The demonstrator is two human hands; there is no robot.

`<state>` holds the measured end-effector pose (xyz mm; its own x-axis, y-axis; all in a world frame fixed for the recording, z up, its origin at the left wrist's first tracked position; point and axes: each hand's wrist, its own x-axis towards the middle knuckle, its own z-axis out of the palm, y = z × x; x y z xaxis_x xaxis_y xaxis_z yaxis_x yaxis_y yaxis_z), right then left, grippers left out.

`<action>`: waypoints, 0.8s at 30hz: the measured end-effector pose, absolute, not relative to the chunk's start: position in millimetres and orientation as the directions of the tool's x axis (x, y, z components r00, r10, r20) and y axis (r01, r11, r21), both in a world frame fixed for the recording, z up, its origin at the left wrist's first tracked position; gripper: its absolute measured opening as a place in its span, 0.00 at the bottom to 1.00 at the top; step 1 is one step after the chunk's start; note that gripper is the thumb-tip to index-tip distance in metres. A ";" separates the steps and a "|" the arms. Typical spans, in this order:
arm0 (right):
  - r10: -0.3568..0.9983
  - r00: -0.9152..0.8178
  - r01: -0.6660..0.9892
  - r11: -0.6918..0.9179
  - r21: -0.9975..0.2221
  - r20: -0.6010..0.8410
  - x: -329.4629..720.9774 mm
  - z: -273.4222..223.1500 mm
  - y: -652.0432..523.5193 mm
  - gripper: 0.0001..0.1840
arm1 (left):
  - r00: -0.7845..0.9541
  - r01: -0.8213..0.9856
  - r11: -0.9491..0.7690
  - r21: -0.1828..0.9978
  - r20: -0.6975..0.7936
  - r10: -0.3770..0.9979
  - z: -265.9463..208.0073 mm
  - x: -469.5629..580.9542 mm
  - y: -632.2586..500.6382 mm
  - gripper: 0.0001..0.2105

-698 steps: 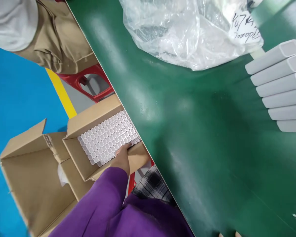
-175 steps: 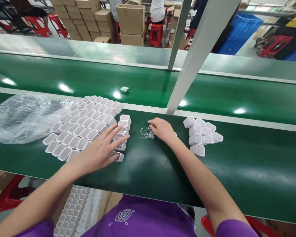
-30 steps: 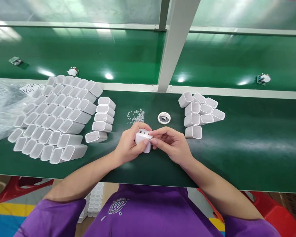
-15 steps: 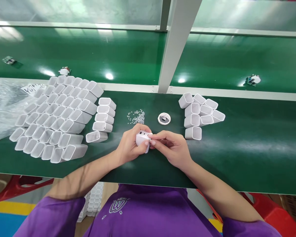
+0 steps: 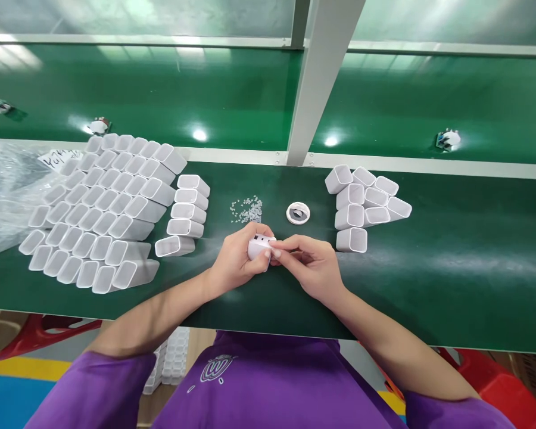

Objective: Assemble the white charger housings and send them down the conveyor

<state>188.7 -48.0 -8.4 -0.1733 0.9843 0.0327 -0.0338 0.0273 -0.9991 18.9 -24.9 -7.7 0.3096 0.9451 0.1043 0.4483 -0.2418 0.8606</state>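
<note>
My left hand [image 5: 240, 257] is closed around a white plastic casing [image 5: 258, 247] with dark slots in its upper face. It looks like a charger housing. My right hand [image 5: 310, 262] pinches at the casing's right edge with thumb and forefinger; whatever lies between those fingertips is too small or hidden to make out. Just beyond the hands, a pile of tiny clear pieces [image 5: 251, 210] lies on the green table [image 5: 455, 268]. To its right sits a round white ring [image 5: 298, 213] with a grey centre.
Many open white casings [image 5: 89, 221] stand in rows at the left, with a short column of casings [image 5: 188, 211] beside them. A smaller group of casings [image 5: 352, 217] is at the right. Clear plastic bags [image 5: 13, 193] lie far left. A metal post [image 5: 315, 89] rises behind.
Both hands stay at the casing with almost the same grip; the casing has tilted slightly. Small circuit-board parts on the green surface behind have shifted left.
</note>
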 end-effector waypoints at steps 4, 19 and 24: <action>0.973 -0.210 0.015 0.102 -0.995 0.097 195.7 1.1 -43.9 0.07 | 0.315 0.358 -0.166 0.919 0.049 0.948 -10.3 16.4 -23.7 0.13; 0.979 -0.166 0.879 0.200 -0.433 0.116 204.1 -25.5 -11.3 0.14 | 0.383 -0.079 0.111 0.991 -0.073 0.921 -8.0 15.1 -23.1 0.20; 0.995 -0.092 -0.008 -0.049 -0.999 -0.048 207.6 -6.9 -14.7 0.18 | 0.283 -0.011 0.025 1.000 -0.021 0.959 -10.5 14.9 -21.3 0.21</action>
<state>207.6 -14.7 -6.9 -0.0916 0.9946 -0.0484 -0.0079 -0.0493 -0.9988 14.9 -21.3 -10.5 0.2826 0.9590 -0.0210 -0.0111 0.0251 0.9996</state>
